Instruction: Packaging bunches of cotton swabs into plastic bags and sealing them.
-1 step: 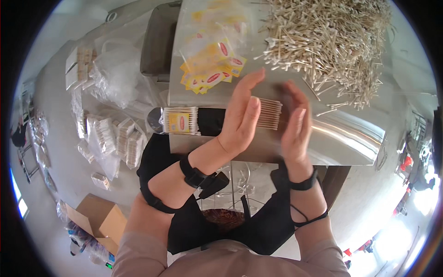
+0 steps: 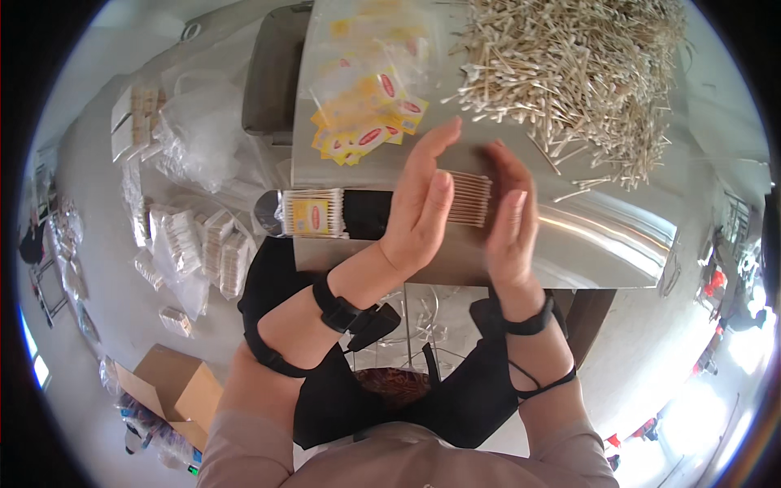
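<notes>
A row of cotton swabs [image 2: 469, 200] lies side by side on the metal table, between my two hands. My left hand [image 2: 419, 207] stands on edge at the row's left side, fingers stretched out, hiding that end. On the right side my right hand [image 2: 512, 215] faces it, fingers extended and slightly curved, close to the row's edge. Whether the palms touch the swabs cannot be made out. Left of my left hand is a dark strip [image 2: 366, 213], and beyond it a clear packet of swabs [image 2: 313, 213] with a yellow label.
A large heap of loose swabs [image 2: 578, 81] covers the table's far right. Yellow-printed plastic bags [image 2: 366, 122] lie at far left, beside a dark bin [image 2: 275, 73]. Packed bundles [image 2: 175, 236] sit farther left, with an open cardboard box [image 2: 175, 386] below.
My right hand has come slightly left, closer to the row of swabs. The whole view has shifted a little; my left hand keeps its pose.
</notes>
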{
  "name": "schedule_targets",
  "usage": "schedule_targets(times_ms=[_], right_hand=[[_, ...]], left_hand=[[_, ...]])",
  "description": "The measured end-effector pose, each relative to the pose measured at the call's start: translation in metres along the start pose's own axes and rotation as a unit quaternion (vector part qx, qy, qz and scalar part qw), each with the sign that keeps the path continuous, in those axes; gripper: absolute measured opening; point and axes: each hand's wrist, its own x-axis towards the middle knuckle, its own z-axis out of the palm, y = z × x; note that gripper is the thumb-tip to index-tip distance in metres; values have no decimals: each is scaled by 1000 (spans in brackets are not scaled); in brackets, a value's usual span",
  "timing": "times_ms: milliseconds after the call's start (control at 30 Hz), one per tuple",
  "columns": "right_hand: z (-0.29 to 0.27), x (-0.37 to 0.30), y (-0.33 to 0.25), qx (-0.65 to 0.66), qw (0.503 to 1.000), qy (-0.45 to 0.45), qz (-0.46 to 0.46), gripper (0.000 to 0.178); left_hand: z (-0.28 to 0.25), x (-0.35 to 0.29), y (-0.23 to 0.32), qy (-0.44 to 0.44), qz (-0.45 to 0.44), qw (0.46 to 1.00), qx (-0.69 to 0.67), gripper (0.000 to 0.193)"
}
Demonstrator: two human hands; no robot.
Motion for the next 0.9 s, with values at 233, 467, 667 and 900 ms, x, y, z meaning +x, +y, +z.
schedule_targets(times_ms=[233, 467, 667, 900], right_hand=[[6, 3, 0, -80, 996, -44, -17, 57], [12, 6, -2, -74, 997, -30, -14, 55], [1, 11, -6, 7, 997, 81, -7, 47], [-35, 8, -30, -212, 973, -86, 26, 24]], left_hand=[[2, -2, 5, -14, -41, 999, -8, 62], [3, 0, 0, 31, -56, 995, -81, 58], [0, 5, 1, 18, 26, 998, -48, 56], [7, 6, -3, -48, -12, 993, -110, 56]])
